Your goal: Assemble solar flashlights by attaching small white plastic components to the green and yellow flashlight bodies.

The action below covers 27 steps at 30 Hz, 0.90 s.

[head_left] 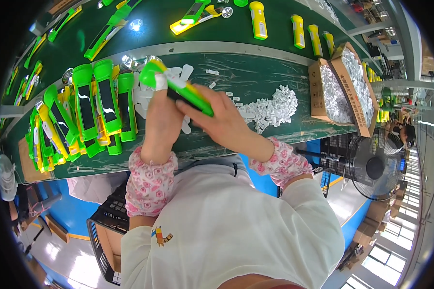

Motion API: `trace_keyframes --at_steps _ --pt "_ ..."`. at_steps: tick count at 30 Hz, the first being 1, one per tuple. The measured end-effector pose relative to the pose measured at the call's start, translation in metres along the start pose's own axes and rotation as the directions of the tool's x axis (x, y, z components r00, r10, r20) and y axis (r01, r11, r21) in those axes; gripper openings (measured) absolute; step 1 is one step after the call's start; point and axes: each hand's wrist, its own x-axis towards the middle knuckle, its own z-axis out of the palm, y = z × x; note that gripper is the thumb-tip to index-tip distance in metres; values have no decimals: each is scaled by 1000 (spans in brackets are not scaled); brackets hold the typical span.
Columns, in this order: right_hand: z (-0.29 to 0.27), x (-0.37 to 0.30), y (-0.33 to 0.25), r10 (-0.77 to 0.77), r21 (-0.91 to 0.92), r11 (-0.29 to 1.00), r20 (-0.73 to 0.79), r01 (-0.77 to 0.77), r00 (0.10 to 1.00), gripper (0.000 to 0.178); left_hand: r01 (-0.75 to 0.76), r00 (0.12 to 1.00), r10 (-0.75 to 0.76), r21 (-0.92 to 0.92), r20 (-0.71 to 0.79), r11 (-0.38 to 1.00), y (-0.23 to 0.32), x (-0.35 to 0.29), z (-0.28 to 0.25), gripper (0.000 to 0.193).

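Observation:
A green and yellow flashlight [151, 72] with a dark panel along its side lies tilted between my hands over the bench. My left hand [162, 113] is closed around it near the wide green head, with something white at a fingertip. My right hand [223, 120] grips the narrower tail end, thumb along the dark panel. To the left, several similar flashlights [84, 103] lie stacked side by side, panels up. Just beyond my hands are flat white rounded pieces [186, 72]. A pile of small white pieces [279, 107] spreads to the right of my right hand.
Two open cardboard boxes [317, 96] of small white pieces stand at the bench's right. Beyond a pale rail [217, 47], more flashlights [258, 21] rest on a green surface. A black fan [375, 167] is at right; a black crate [99, 245] sits below left.

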Motion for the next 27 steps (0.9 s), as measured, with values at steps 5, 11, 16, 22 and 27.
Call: trace_keyframes --at_steps 5,11,16,22,27 --pt "-27 -22 85 269 203 946 -51 -253 962 29 -41 993 42 13 -109 999 25 8 -16 30" --pt "-1 -25 108 280 135 942 198 -309 939 24 -46 999 46 -43 -1 998 11 24 0 39" --pt "-13 -6 111 231 121 956 255 -268 939 22 64 975 -35 -124 222 990 2 18 -14 61" --pt "-48 46 50 208 889 445 20 -113 978 11 -72 972 4 283 233 956 -16 2 15 40" --pt "-38 48 35 281 705 675 29 -219 959 10 -173 955 45 427 293 888 -8 -5 20 41"
